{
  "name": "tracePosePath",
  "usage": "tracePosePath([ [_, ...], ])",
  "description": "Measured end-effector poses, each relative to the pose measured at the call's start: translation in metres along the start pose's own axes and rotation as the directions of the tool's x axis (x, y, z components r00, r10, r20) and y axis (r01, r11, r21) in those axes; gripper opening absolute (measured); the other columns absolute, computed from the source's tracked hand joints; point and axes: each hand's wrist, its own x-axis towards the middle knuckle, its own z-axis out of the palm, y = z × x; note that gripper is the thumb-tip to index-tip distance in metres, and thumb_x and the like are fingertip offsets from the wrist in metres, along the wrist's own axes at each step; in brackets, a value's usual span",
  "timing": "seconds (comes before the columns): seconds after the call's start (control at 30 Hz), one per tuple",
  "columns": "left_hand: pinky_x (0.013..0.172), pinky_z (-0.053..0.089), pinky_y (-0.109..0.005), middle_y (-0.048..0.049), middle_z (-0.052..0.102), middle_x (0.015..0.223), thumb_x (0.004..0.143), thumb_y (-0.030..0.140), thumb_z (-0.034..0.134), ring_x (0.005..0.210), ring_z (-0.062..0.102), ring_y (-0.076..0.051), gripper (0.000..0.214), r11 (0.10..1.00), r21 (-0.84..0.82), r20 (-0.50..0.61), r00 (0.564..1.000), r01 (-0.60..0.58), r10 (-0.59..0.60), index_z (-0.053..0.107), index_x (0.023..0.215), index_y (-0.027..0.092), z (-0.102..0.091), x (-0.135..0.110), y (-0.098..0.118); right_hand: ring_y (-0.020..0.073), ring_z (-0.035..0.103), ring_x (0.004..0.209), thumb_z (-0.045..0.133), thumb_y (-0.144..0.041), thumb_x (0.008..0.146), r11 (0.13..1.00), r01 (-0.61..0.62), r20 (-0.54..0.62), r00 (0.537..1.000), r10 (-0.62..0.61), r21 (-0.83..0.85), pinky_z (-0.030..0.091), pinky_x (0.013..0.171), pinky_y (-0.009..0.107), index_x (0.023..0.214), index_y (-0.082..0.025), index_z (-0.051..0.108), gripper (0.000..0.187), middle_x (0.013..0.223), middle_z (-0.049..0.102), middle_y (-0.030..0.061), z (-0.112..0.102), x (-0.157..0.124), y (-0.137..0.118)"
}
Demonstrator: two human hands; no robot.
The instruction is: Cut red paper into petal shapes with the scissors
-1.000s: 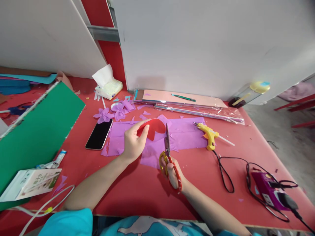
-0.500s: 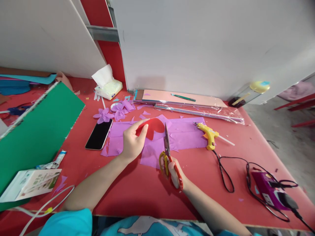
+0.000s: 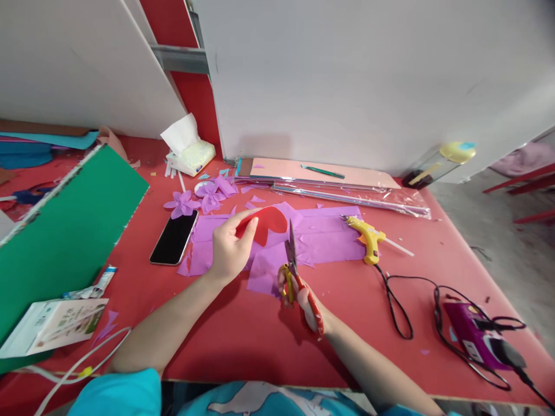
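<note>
My left hand pinches a red cut-out piece, shaped with rounded lobes, between thumb and fingers. It hovers over purple sheets spread on the table. In my right hand are scissors with one yellow and one red handle, the fingers through the loops. Their blades point away from me, slightly parted, just right of the red piece and apart from it. Purple flowers lie beyond my left hand, beside a black-screened phone.
A yellow glue gun lies right of the purple sheets, its cord running near a purple power box. Behind are wrapped sheets with a green pen, and a tissue pack. A green board leans at left.
The red piece and my left hand have shifted slightly left. The scissors have also moved a little left and towards me, and their handles look wider apart.
</note>
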Motion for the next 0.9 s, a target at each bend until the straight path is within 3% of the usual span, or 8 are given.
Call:
tracePosePath([
  [0.17, 0.083, 0.055, -0.030, -0.0028, 0.074, 0.094, 0.082, 0.023, 0.058, 0.090, 0.068, -0.018, 0.018, 1.000, 0.031, 0.039, 0.999, 0.001, -0.002, 0.069, 0.095, 0.018, -0.001, 0.000, 0.003, 0.0134, 0.032, 0.058, 0.028, -0.080, 0.075, 0.999, -0.021, 0.022, 1.000, 0.020, 0.029, 0.032, 0.054, 0.027, 0.086, -0.023, 0.042, 0.060, 0.074, 0.035, -0.0011, 0.001, 0.000, 0.002],
  [0.5, 0.085, 0.055, -0.029, -0.0029, 0.073, 0.096, 0.083, 0.023, 0.056, 0.091, 0.068, -0.018, 0.018, 0.999, 0.002, 0.144, 0.989, 0.046, -0.046, 0.069, 0.096, 0.019, -0.001, -0.003, 0.010, 0.0143, 0.032, 0.057, 0.025, -0.079, 0.076, 0.998, -0.026, -0.045, 0.999, 0.029, 0.063, 0.032, 0.056, 0.028, 0.090, -0.023, 0.045, 0.061, 0.071, 0.035, -0.0015, 0.004, -0.003, 0.003],
  [0.9, 0.082, 0.056, -0.028, -0.0035, 0.074, 0.095, 0.083, 0.023, 0.057, 0.089, 0.069, -0.018, 0.019, 0.998, -0.019, 0.155, 0.986, 0.059, -0.055, 0.070, 0.095, 0.019, 0.003, -0.007, 0.009, 0.0126, 0.031, 0.054, 0.026, -0.084, 0.070, 0.997, -0.011, -0.059, 0.998, 0.015, 0.081, 0.032, 0.052, 0.027, 0.084, -0.022, 0.045, 0.066, 0.068, 0.036, -0.0023, 0.004, 0.000, 0.000],
])
